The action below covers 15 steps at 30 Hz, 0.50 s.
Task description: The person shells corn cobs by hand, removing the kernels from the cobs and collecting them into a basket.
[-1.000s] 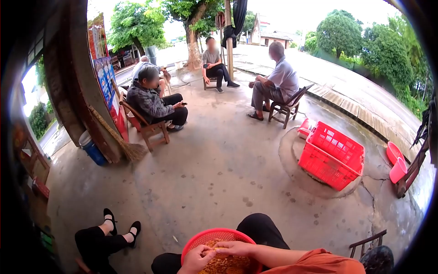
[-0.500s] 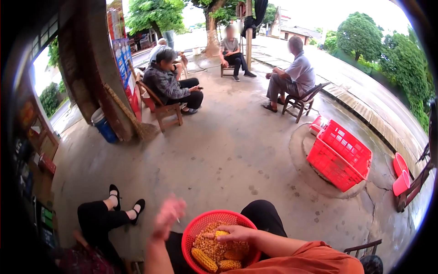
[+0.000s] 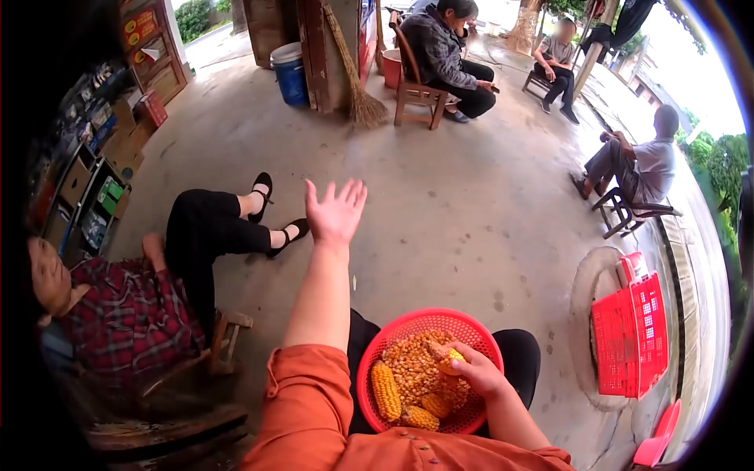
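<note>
A red perforated plastic basket [image 3: 369,345] rests on my lap. Loose yellow corn kernels [image 3: 416,357] fill it, with several corn cobs lying on top, one full cob [image 3: 386,391] at the left side. My right hand [image 3: 475,367] is closed around a partly stripped corn cob [image 3: 449,359] over the basket's right half. Out in front and above the basket, my left hand [image 3: 336,212] is raised with palm up and fingers spread, holding nothing. A small pale bit [image 3: 354,282] shows against the floor beside my left forearm.
Close on my left sits a person in a plaid shirt [image 3: 126,322]. Other people sit on chairs farther off. A red crate [image 3: 628,337] stands at right, with a pink basin [image 3: 660,436] nearer. A broom [image 3: 349,71] and blue bucket [image 3: 290,78] are at the back left.
The view has swung left, bringing the plaid-shirted person more into sight. My left hand has reached forward and opened out from beside the basket. My right hand still holds the cob.
</note>
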Available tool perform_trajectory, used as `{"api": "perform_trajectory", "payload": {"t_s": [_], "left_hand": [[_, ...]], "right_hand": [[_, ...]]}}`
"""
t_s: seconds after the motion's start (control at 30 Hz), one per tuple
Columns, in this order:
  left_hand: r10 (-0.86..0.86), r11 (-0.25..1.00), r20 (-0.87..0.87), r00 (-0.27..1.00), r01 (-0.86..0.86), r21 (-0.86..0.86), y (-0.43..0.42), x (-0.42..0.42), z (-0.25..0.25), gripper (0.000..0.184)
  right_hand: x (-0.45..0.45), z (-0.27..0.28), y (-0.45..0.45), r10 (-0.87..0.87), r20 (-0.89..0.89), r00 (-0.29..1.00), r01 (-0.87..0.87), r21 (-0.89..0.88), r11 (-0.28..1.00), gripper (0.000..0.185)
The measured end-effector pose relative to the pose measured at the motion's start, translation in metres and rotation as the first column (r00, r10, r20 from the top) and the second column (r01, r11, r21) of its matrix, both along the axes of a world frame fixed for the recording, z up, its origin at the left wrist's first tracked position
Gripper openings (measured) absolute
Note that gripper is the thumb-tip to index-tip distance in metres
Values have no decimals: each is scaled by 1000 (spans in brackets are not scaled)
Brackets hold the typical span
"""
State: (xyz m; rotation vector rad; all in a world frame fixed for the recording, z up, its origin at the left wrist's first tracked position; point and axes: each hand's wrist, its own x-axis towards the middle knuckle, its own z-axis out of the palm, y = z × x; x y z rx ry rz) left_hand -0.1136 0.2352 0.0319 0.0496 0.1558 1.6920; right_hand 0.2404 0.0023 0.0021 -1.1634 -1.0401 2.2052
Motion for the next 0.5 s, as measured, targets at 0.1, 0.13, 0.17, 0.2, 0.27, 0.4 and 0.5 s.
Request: {"api": "perform_trajectory", "payload": {"t_s": [0.1, 0.13, 0.17, 0.2, 0.27, 0.4, 0.5], "left_hand": [[151, 908, 3, 989, -138, -397, 23, -8, -85, 86], [87, 970, -3, 996, -85, -226, 25, -15, -96, 91], [93, 978, -97, 991, -109, -179, 11, -2, -62, 95], [54, 982, -109, 993, -73, -174, 7, 1, -53, 96], [-5, 986, -88, 996, -10, -168, -4, 8, -45, 95], [-44, 998, -72, 996, 40, -56, -19, 19, -21, 100], [-142, 986, 137, 980, 127, 113, -39, 28, 20, 102]], "right_hand": [[-3, -1, 3, -20, 104, 994, 9, 103, 995, 42], [-1, -8, 1, -26, 121, 992, 11, 126, 992, 42], [1, -15, 4, -27, 131, 991, 7, 151, 989, 42], [-1, -9, 8, 1, 90, 996, -12, 117, 993, 42], [-3, -4, 7, 45, 16, 999, -46, 60, 997, 41], [-6, 6, 6, -22, -18, 1000, 24, 91, 996, 40], [-2, -6, 8, 56, -29, 998, -54, 72, 996, 38]]}}
